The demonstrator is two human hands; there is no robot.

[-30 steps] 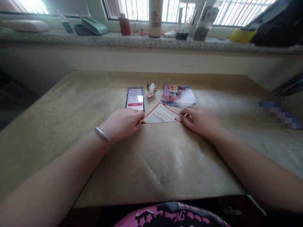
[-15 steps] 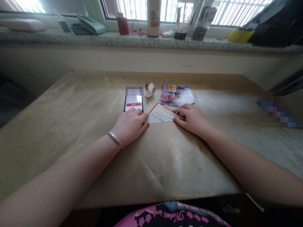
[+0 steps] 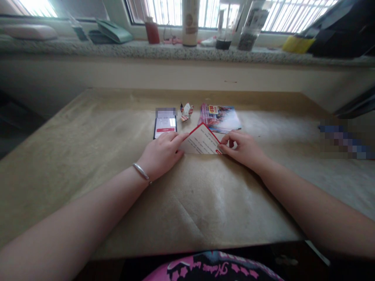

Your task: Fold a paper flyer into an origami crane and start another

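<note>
Left fingers (image 3: 179,139), right fingers (image 3: 225,147) closed on folded paper (image 3: 202,141); clear container (image 3: 251,30) on sill (image 3: 117,49), dark contents (image 3: 246,43) low inside.

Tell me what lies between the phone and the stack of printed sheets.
The head view shows a small folded paper piece between the phone and the stack of printed sheets, beyond the triangular sheet.

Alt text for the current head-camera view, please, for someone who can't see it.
A person's left hand rests at one corner of a red-edged, printed paper triangle while the right hand pinches the opposite side. Beyond them on the table lie a phone, a small folded paper and a stack of leaflets.
</note>
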